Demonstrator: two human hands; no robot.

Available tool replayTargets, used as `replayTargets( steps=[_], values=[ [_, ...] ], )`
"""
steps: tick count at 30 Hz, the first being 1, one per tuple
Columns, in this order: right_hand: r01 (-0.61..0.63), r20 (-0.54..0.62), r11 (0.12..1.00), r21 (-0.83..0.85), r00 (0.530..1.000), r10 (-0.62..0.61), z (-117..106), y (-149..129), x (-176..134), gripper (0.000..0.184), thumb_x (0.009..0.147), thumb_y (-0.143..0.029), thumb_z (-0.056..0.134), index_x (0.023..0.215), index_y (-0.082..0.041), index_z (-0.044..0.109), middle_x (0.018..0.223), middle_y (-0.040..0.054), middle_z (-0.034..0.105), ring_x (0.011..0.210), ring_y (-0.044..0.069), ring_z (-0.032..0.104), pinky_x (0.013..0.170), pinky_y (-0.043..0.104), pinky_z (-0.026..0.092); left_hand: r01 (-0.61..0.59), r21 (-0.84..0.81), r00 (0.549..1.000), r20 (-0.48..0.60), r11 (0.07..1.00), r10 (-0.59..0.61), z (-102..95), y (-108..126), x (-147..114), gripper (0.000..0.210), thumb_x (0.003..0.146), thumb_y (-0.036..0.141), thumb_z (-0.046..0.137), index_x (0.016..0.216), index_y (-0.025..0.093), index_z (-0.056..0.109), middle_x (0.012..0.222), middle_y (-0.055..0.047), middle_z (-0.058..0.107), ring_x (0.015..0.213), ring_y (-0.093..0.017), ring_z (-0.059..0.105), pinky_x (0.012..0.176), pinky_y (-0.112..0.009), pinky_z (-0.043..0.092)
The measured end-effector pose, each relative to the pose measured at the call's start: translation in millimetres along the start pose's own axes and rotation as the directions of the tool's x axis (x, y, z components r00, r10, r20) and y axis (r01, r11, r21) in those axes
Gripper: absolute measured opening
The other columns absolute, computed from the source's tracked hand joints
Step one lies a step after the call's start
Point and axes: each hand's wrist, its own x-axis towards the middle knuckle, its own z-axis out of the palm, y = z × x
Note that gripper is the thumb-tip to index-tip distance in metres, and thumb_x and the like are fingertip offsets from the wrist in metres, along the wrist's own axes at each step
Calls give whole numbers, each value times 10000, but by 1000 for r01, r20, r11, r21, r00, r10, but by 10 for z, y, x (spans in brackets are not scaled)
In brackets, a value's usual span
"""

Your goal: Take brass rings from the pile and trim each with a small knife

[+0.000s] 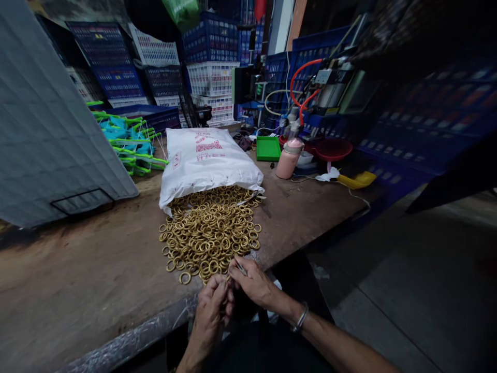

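Observation:
Brass-coloured rings [209, 233] spill in a heap from the open mouth of a white printed sack [209, 160] onto the table. At the near edge of that heap, my left hand [212, 303] is closed, with a bit of a brass ring showing at its fingertips. My right hand [254, 282], with a bangle at the wrist, is closed around a thin metal tool [241, 268]; its kind is mostly hidden by the fingers. The fingertips of both hands meet, or nearly meet, over the table's front edge.
A grey-white panel [54, 119] stands at the left beside green and blue hangers [132, 145]. Behind the sack are a green tray [267, 148], a pink bottle [288, 160] and a yellow scoop [357, 180]. Stacked crates [212, 39] and a machine with red hoses [328, 83] stand farther back.

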Motion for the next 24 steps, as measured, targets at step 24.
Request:
replayTargets(
  steps=[24],
  values=[
    [19, 38, 751, -661, 999, 8, -73, 233, -140, 281, 659, -78, 401, 916, -176, 461, 725, 20, 553, 654, 142, 478, 579, 227, 257, -90, 114, 995, -40, 989, 96, 54, -18, -109, 320, 683, 462, 588, 640, 179, 445, 470, 65, 476, 345, -27, 332, 343, -142, 215]
  ],
)
